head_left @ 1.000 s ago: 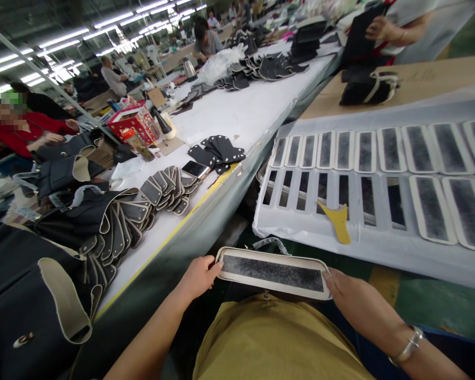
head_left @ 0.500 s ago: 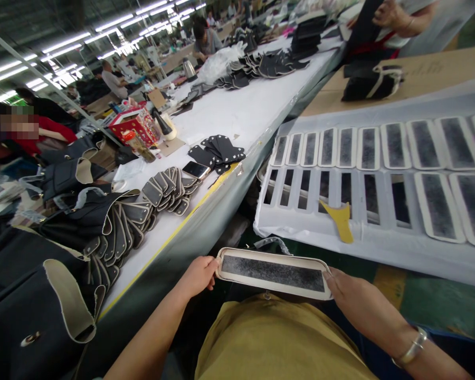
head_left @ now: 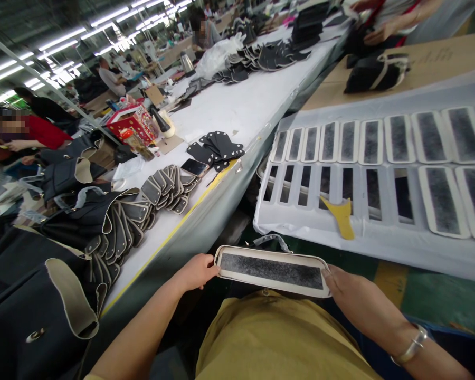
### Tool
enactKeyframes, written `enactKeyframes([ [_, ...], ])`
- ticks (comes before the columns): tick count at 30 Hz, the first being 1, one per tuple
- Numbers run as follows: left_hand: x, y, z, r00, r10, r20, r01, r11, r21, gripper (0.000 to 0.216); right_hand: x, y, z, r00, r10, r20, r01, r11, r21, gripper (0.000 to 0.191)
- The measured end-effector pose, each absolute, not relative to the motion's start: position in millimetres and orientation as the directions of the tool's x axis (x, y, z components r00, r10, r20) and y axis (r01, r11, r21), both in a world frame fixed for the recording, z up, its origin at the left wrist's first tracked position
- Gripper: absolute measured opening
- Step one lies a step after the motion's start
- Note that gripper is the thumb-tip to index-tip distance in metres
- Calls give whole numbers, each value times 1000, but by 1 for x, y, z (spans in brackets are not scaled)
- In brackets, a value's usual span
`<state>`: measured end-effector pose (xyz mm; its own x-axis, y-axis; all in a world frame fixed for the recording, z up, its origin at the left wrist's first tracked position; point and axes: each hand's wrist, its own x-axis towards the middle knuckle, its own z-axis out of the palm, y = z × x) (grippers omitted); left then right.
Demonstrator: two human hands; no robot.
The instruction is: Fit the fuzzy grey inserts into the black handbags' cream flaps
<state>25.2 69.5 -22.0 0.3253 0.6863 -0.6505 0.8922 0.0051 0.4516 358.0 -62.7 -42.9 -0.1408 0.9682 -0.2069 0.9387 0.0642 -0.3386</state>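
I hold a long cream-edged panel [head_left: 272, 270] with a dark grey middle flat in front of my waist. My left hand [head_left: 196, 271] grips its left end with curled fingers. My right hand [head_left: 350, 299] grips its right end, a metal bracelet on that wrist. The panel hangs over the gap between two tables. Similar panels [head_left: 399, 139] lie in rows on a white sheet [head_left: 383, 240] to the right. A yellow scraper-shaped piece [head_left: 341, 215] lies on that sheet just beyond the panel.
A long white table [head_left: 237, 113] on the left carries fanned stacks of dark leather pieces [head_left: 164, 190], a phone [head_left: 195, 167], black bags [head_left: 43, 295] and a red box [head_left: 132, 120]. Other people work at the far left and top right.
The panel and both hands sit slightly higher in view; the view has tilted a little. My grip on both ends is unchanged.
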Motion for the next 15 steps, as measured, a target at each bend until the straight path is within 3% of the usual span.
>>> enactKeyframes([
  [7, 25, 89, -19, 344, 565, -750, 896, 43, 443, 31, 356, -61, -37, -119, 954, -276, 940, 19, -340, 29],
  [13, 34, 101, -20, 308, 608, -732, 925, -10, 380, 31, 357, -61, -44, -182, 948, -259, 958, 113, -262, 34],
  [15, 38, 104, -20, 310, 627, -714, 925, -27, 378, 30, 358, -62, -47, -160, 967, -197, 952, 98, -291, 31],
])
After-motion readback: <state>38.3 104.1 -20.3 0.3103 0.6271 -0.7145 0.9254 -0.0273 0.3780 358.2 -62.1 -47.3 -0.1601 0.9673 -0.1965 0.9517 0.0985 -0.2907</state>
